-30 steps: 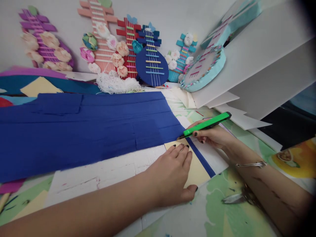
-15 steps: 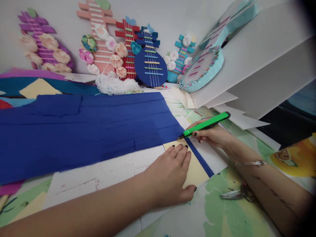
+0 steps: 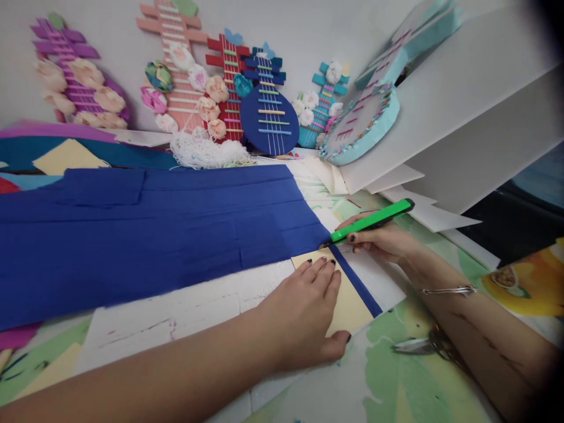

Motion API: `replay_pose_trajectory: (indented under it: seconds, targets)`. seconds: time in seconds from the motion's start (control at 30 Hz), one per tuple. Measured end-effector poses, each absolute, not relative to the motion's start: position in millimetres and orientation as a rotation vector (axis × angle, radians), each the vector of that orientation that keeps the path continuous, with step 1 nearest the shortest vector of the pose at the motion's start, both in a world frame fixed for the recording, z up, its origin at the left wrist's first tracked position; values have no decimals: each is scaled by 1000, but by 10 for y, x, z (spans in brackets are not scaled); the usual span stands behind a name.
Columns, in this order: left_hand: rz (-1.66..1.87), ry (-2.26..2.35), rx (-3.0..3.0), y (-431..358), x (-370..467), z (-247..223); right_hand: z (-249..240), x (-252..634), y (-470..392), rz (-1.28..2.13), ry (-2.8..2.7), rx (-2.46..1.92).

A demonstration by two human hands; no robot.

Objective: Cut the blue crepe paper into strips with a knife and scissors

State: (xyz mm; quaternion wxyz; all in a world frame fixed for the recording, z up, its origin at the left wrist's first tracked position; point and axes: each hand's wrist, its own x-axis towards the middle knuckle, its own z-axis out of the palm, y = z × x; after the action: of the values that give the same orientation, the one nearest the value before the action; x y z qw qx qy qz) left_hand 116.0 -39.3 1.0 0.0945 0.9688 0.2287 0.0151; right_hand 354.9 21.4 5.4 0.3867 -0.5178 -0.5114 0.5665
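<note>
My left hand lies flat, fingers stretched out, pressing a pale yellow card onto the blue sheet's right end. My right hand is closed around a green utility knife. The knife's tip touches near the card's upper right corner, at the edge of the large dark blue sheet. A narrow blue strip shows along the card's right side. Under these lies a white board with scratch lines and stains.
Scissors lie beneath my right forearm on the patterned tablecloth. Paper lutes, among them a blue one, lean on the wall at the back. White string is heaped before them. White boards stand at right.
My right hand and the knife have shifted very slightly to the right. My left hand and the card stay in place.
</note>
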Motion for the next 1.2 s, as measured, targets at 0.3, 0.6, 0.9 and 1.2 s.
replay_pose_trajectory:
  seconds: [0.3,0.6,0.9,1.2]
  targets:
    - [33,677,2879,-386,1158,10,65,3513,196,1465,-1263,-1318]
    - [34,676,2877,-397,1152,9,16,3608,225,1523,-1192,-1284]
    - [41,673,2873,-390,1150,10,-6,3671,255,1512,-1177,-1333]
    - [30,674,2861,-397,1156,13,-10,3680,252,1533,-1148,-1260]
